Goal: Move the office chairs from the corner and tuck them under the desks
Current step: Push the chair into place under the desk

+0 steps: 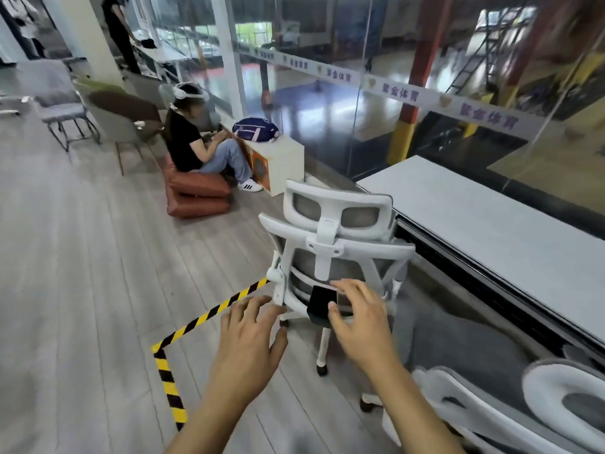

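Where the long white-topped desk (491, 221) runs along the glass wall at the right, its near edge leaves a narrow lane of grey carpet, and the white-framed office chair with grey mesh back and headrest (337, 244) stands at the desk's left end, its back toward the camera, not tucked under. To the left lies wide open grey plank floor (82, 273), crossed by a yellow-and-black striped tape line (209, 314) that bends at a corner near the chair's castors. A second white-and-grey mesh chair (510, 411) crowds the lower right corner, close beside the right forearm.

Farther back, a cream box cabinet (281, 162) carries a dark blue bag (255, 129) on its top; what lies inside the cabinet is too blurred to tell.

Both hands reach toward the chair's lower back. The left hand (252, 332) hovers with fingers spread, apparently just short of the frame. The right hand (360, 316) has its fingers loosely spread and curved over a small black block (322, 303), thumb at its edge.
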Action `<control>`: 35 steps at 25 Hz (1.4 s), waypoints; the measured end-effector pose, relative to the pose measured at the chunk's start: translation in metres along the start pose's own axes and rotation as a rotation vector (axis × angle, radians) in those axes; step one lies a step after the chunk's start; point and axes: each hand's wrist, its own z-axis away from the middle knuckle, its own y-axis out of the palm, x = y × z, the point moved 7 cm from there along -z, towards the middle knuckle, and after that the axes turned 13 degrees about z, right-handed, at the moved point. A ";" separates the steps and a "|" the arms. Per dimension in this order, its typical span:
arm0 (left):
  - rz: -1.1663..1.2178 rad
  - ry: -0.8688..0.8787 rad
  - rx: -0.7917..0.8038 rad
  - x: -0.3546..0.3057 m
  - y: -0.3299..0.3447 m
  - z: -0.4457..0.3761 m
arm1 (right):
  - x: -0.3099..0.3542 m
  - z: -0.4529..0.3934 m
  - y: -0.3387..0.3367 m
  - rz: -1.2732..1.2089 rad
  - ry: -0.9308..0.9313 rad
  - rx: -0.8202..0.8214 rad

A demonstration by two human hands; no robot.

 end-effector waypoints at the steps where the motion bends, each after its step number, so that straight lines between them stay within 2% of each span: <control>1: 0.007 0.019 0.022 0.016 0.005 -0.026 | 0.000 -0.016 0.008 0.017 0.037 -0.009; 7: 0.072 0.142 0.150 0.067 0.052 -0.138 | -0.037 -0.088 0.045 0.132 0.239 -0.069; 13: 0.120 0.154 0.230 0.116 0.107 -0.243 | -0.096 -0.161 0.075 0.235 0.468 -0.194; 16: 0.105 0.174 0.273 0.140 0.134 -0.276 | -0.122 -0.178 0.089 0.286 0.596 -0.247; 19: 0.150 0.183 0.312 0.164 0.155 -0.291 | -0.136 -0.184 0.100 0.368 0.616 -0.306; 22: 0.261 0.163 0.281 0.178 0.166 -0.298 | -0.131 -0.179 0.113 0.445 0.608 -0.395; 25: 0.359 0.167 0.306 0.191 0.178 -0.323 | -0.127 -0.192 0.123 0.469 0.730 -0.401; 30: 0.412 0.303 0.369 0.234 0.181 -0.392 | -0.088 -0.223 0.147 0.496 0.869 -0.426; 33: 0.398 0.390 0.413 0.268 0.176 -0.434 | -0.060 -0.235 0.177 0.470 0.883 -0.379; 35: 0.401 0.407 0.411 0.280 0.170 -0.454 | -0.045 -0.238 0.194 0.483 0.810 -0.318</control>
